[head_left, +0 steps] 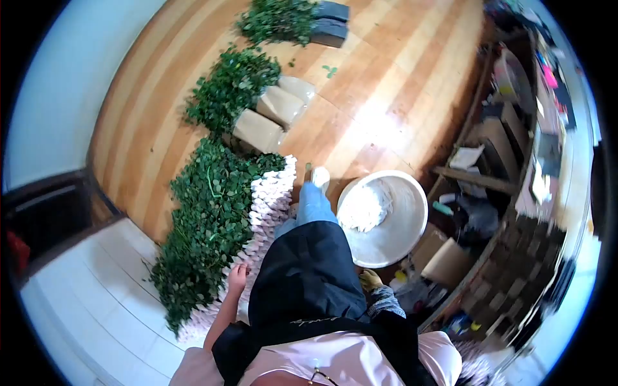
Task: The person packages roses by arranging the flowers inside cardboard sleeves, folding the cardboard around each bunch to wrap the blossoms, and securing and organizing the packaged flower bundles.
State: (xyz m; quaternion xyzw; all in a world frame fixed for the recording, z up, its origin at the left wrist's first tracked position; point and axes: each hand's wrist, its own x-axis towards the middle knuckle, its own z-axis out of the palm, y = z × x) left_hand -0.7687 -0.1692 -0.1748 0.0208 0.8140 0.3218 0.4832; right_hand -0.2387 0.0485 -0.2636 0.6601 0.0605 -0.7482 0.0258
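Observation:
My left hand is bare and hangs beside the long row of pale pink flower heads. Its fingers look curled in; whether anything is inside them is hidden. Dark green leafy stems spread out to the left of the flower heads, lying on the floor. On my right hand is a yellowish glove, with a grey patterned sleeve above it. That hand is low at my side, close to the near rim of a large white basin, and its fingers are not clear. White material lies in the basin.
Ahead on the wooden floor are leafy bunches wrapped in brown paper and others in dark wrapping. Along the right runs a cluttered shelf with cardboard and bags. A dark framed object stands at the left wall.

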